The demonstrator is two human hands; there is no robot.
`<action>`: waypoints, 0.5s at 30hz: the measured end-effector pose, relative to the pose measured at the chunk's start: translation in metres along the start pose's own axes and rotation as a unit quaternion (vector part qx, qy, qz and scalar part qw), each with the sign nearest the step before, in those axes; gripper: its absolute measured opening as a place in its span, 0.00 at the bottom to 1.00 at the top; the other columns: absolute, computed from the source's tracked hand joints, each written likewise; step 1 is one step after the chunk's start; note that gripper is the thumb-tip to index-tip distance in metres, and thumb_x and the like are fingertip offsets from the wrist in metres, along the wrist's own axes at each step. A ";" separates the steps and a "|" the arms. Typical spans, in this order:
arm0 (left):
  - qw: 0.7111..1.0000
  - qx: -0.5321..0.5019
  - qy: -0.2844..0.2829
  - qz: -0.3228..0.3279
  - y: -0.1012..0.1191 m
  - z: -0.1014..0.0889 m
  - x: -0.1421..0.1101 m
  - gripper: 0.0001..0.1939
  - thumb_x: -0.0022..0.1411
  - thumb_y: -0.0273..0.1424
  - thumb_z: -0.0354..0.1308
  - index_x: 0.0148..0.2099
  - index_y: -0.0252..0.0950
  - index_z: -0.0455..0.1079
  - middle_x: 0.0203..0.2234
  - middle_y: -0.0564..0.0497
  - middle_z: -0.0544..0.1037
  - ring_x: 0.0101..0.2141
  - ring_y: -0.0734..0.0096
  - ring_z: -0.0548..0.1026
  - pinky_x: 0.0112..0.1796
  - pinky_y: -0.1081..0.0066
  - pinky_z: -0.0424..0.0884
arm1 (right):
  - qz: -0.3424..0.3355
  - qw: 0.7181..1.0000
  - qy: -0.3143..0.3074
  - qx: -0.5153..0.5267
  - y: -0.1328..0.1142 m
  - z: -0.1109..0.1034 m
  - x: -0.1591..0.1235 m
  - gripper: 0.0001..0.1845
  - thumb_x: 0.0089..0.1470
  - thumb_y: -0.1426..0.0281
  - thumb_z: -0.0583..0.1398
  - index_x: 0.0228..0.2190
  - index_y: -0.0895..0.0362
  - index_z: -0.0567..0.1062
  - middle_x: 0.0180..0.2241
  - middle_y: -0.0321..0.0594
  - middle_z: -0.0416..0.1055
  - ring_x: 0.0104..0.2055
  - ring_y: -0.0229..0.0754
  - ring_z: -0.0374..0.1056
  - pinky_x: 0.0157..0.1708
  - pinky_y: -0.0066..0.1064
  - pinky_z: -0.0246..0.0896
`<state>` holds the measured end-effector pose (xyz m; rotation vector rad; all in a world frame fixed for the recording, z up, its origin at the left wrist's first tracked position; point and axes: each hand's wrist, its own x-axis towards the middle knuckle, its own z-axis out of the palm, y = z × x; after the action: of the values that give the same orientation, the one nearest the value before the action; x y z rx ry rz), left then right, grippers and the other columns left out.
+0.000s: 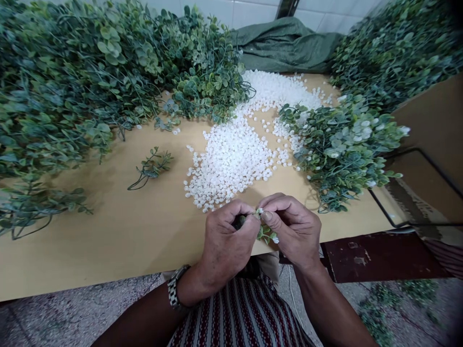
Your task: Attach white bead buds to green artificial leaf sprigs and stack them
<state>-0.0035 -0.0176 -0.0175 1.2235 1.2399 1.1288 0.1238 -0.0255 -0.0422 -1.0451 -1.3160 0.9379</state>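
Observation:
My left hand (pixel 230 238) is closed around an artificial leaf sprig (pixel 265 234), just past the table's front edge. Pinched between the thumb and finger of my right hand (pixel 292 226) is a small white flower bead (pixel 259 211), held at a tip of that sprig. The fingertips of both hands meet there. Another white piece (pixel 275 239) shows on a lower tip of the sprig. Most of the sprig is hidden inside my left hand. Just beyond my hands lies a heap of small white beads (pixel 231 159).
Green artificial foliage is piled at the left (pixel 65 82) and far right (pixel 405 53). A bunch with white tips (pixel 347 149) lies right of the beads. One loose sprig (pixel 154 165) rests left of them. A cardboard box (pixel 430 120) and black wire frame (pixel 443 176) stand at the right.

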 end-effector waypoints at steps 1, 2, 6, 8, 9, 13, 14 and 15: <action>1.000 -0.001 0.000 0.002 0.000 0.000 0.000 0.08 0.50 0.22 0.54 0.21 0.34 0.68 0.14 0.58 0.65 0.17 0.81 0.60 0.19 0.78 0.59 | 0.000 1.000 -0.001 -0.001 0.001 0.000 0.000 0.06 0.53 0.77 0.61 0.28 0.56 0.74 0.27 0.35 0.70 0.28 0.34 0.66 0.27 0.25 0.63; 1.000 -0.002 -0.002 0.003 -0.001 0.001 0.000 0.08 0.50 0.22 0.54 0.21 0.33 0.68 0.14 0.58 0.66 0.18 0.81 0.60 0.20 0.78 0.59 | -0.001 1.000 -0.002 -0.001 0.001 -0.001 0.000 0.06 0.53 0.77 0.61 0.27 0.56 0.74 0.27 0.35 0.70 0.28 0.34 0.67 0.26 0.25 0.63; 1.000 0.001 -0.009 0.007 -0.002 0.001 -0.001 0.08 0.51 0.22 0.54 0.22 0.33 0.69 0.15 0.57 0.67 0.18 0.79 0.62 0.20 0.77 0.61 | -0.010 1.000 -0.002 0.006 0.002 -0.002 0.000 0.05 0.53 0.77 0.61 0.27 0.56 0.74 0.27 0.36 0.70 0.29 0.34 0.67 0.27 0.25 0.64; 1.000 0.005 -0.011 0.012 -0.003 0.001 0.000 0.08 0.52 0.22 0.53 0.22 0.33 0.69 0.15 0.57 0.68 0.18 0.79 0.62 0.20 0.77 0.61 | -0.020 1.000 -0.005 0.011 0.003 -0.002 0.001 0.06 0.53 0.77 0.61 0.27 0.56 0.74 0.28 0.36 0.70 0.29 0.34 0.67 0.27 0.25 0.64; 1.000 0.006 -0.011 0.015 -0.003 0.001 0.000 0.09 0.52 0.22 0.53 0.22 0.32 0.69 0.15 0.57 0.68 0.18 0.79 0.62 0.20 0.77 0.60 | -0.025 1.000 -0.007 0.012 0.003 -0.002 0.001 0.06 0.53 0.78 0.61 0.27 0.56 0.74 0.28 0.36 0.70 0.29 0.34 0.67 0.27 0.25 0.64; 1.000 0.012 -0.009 0.028 -0.004 0.001 0.000 0.09 0.52 0.21 0.53 0.22 0.32 0.69 0.15 0.56 0.68 0.19 0.80 0.62 0.20 0.77 0.60 | -0.035 0.999 -0.013 0.000 0.004 -0.003 0.001 0.06 0.53 0.79 0.61 0.28 0.56 0.74 0.29 0.36 0.70 0.30 0.34 0.67 0.27 0.26 0.63; 0.999 0.012 -0.010 0.030 -0.004 0.001 0.000 0.09 0.52 0.21 0.53 0.22 0.32 0.69 0.15 0.57 0.67 0.19 0.80 0.61 0.20 0.77 0.60 | -0.040 0.999 -0.015 -0.005 0.005 -0.003 0.001 0.07 0.52 0.79 0.61 0.28 0.56 0.74 0.29 0.36 0.70 0.31 0.35 0.67 0.28 0.26 0.63; 0.999 0.011 -0.012 0.030 -0.003 0.001 0.000 0.09 0.52 0.21 0.53 0.22 0.32 0.68 0.15 0.57 0.66 0.19 0.80 0.61 0.20 0.77 0.59 | -0.045 0.999 -0.020 -0.008 0.005 -0.004 0.001 0.07 0.52 0.79 0.61 0.28 0.56 0.74 0.29 0.36 0.71 0.32 0.35 0.68 0.29 0.26 0.64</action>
<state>-0.0022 -0.0174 -0.0209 1.2938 1.2079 1.1430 0.1282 -0.0230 -0.0465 -0.9758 -1.3954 0.8858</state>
